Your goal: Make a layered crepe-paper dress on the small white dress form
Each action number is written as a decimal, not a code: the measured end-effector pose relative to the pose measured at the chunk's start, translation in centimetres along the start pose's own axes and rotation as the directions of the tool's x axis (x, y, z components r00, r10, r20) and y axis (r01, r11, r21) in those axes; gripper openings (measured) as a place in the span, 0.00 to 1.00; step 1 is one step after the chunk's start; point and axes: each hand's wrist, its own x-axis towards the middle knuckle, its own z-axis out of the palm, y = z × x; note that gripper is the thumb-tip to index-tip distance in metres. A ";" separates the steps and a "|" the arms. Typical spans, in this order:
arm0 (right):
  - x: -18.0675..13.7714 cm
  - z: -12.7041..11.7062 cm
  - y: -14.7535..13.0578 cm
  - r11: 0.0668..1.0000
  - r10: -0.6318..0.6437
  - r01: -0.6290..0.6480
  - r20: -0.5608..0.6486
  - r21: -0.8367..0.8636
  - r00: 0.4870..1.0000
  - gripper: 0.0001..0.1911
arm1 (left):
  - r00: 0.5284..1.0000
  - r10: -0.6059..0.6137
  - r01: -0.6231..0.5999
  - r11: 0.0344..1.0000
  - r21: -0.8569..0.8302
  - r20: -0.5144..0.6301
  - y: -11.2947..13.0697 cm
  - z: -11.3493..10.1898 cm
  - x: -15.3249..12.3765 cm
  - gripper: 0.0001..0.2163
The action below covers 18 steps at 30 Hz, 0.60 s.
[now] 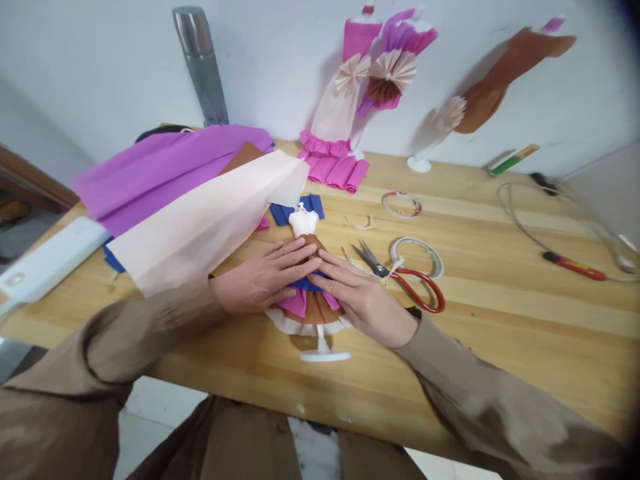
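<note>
A small white dress form [303, 223] lies on its back on the wooden table, its round base towards me. It wears a layered paper skirt [314, 309] in brown, blue, pink and cream. My left hand [263, 277] rests on the skirt's waist from the left, fingers stretched out and flat. From the right, my right hand [373, 305] lies on the same part, its fingers also extended. The fingertips of both hands nearly meet and hide much of the waist. Beside my right hand are red-handled scissors [420, 288], blades slightly apart, and a roll of tape [434, 257].
Purple paper [175, 163] and cream paper [200, 227] sheets lie at left, near a white power strip [55, 260]. A grey flask [203, 73] and several dressed forms [333, 107] stand at the back. A red-handled corded tool [575, 267] lies at right.
</note>
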 end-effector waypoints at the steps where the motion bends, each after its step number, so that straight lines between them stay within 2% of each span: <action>1: 0.0 -0.2 -0.1 1.000 -0.003 0.003 -0.009 0.019 1.000 0.22 | 1.000 0.000 0.000 1.000 -0.017 0.015 -0.2 0.2 -0.1 0.27; 4: 0.2 -1.7 -0.5 0.990 0.054 -0.044 -0.070 0.133 0.996 0.18 | 0.997 0.046 -0.054 0.990 -0.127 -0.069 0.1 -0.5 -0.2 0.23; 6: 0.4 -2.8 -0.8 0.963 0.182 -0.151 -0.128 0.222 0.975 0.16 | 0.984 0.000 -0.040 0.973 -0.225 -0.177 0.8 -1.5 -0.3 0.17; 8: 0.7 -3.6 -1.0 0.909 0.348 -0.282 -0.184 0.307 0.919 0.13 | 0.948 -0.169 0.073 0.939 -0.336 -0.268 1.5 -2.4 -0.2 0.13; 10: 1.1 -3.9 -0.9 0.835 0.496 -0.394 -0.214 0.385 0.842 0.11 | 0.861 -0.408 0.261 0.866 -0.426 -0.303 1.9 -2.7 0.0 0.13; 12: 1.6 -3.6 -0.7 0.772 0.589 -0.456 -0.228 0.443 0.776 0.09 | 0.754 -0.593 0.443 0.776 -0.449 -0.281 2.0 -2.5 0.4 0.14; 13: 1.9 -3.4 -0.6 0.749 0.612 -0.473 -0.210 0.463 0.763 0.09 | 0.722 -0.645 0.511 0.741 -0.435 -0.252 1.9 -2.3 0.6 0.14; 14: 2.1 -3.1 -0.5 0.734 0.616 -0.482 -0.170 0.478 0.769 0.09 | 0.708 -0.674 0.560 0.718 -0.414 -0.210 1.8 -2.1 0.8 0.14; 16: 2.6 -2.7 -0.3 0.714 0.589 -0.499 -0.037 0.492 0.807 0.08 | 0.717 -0.687 0.605 0.696 -0.387 -0.115 1.7 -1.9 1.4 0.12; 18: 3.0 -2.6 -0.1 0.666 0.594 -0.548 0.084 0.507 0.800 0.09 | 0.716 -0.697 0.618 0.655 -0.435 -0.032 1.6 -1.9 1.9 0.10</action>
